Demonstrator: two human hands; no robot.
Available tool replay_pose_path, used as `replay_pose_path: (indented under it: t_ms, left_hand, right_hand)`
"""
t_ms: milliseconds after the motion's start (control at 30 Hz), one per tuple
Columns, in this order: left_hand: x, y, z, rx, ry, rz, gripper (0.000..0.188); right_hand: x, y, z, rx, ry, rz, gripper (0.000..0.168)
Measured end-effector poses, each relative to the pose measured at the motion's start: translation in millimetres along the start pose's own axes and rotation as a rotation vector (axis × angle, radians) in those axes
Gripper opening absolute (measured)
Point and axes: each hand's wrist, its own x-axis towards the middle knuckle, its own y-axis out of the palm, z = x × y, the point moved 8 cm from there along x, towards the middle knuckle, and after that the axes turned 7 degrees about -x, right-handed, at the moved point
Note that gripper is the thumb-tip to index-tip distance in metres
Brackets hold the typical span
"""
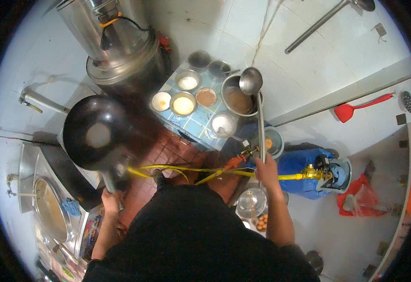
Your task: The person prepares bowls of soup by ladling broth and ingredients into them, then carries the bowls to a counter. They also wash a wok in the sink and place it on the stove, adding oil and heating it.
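My left hand is closed around the handle of a dark wok, whose inside looks bare apart from a pale round patch at its bottom. In my right hand is the long handle of a metal ladle. The ladle's bowl is over the rim of a large metal pot that holds brownish liquid. Beside the pot, several bowls stand on a blue tiled counter, among them a bowl of white grains, a bowl of pale yellow contents and a bowl of brown powder.
Yellow gas hoses cross before my body to a valve on a blue-covered cylinder. A large steel vessel stands behind the wok. At the left is a sink basin; eggs lie below my right hand. A red spatula hangs at right.
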Motion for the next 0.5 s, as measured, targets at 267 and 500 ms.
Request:
replay_pose_path:
  t_ms: [267,500]
  left_hand:
    - [-68,151,-38,0.272,0.144,0.155,0.019]
    - [-50,223,-33,0.473,0.082,0.244,0.024]
  right_hand:
    - [88,-11,-64,-0.115,0.063,0.111,0.018]
    - [109,3,-94,0.031,0.175,0.256,0.019]
